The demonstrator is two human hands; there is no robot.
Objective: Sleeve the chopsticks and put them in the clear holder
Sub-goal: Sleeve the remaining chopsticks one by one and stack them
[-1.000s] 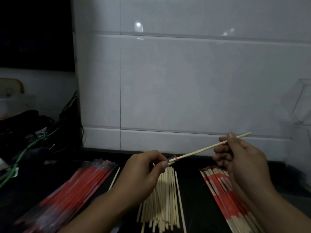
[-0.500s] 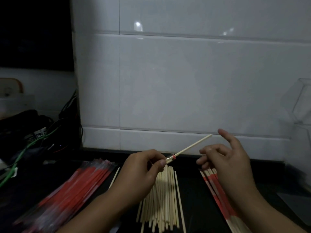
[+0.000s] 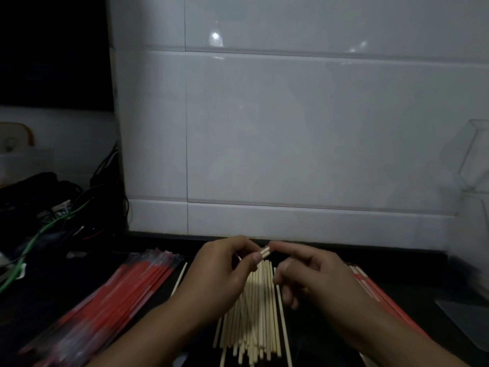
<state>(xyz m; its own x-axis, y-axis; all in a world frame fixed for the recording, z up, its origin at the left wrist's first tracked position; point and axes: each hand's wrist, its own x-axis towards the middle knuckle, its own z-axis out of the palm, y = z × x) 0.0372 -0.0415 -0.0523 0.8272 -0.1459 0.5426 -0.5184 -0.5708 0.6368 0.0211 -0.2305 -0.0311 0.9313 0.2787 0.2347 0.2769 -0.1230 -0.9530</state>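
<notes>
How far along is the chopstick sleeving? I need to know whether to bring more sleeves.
Partly done: sleeved chopsticks lie in a pile at the right. In hand: the left hand pinches a pair whose end shows at the right hand fingertips. Left: a heap of bare chopsticks, many empty sleeves, and filling the clear holder.
</notes>
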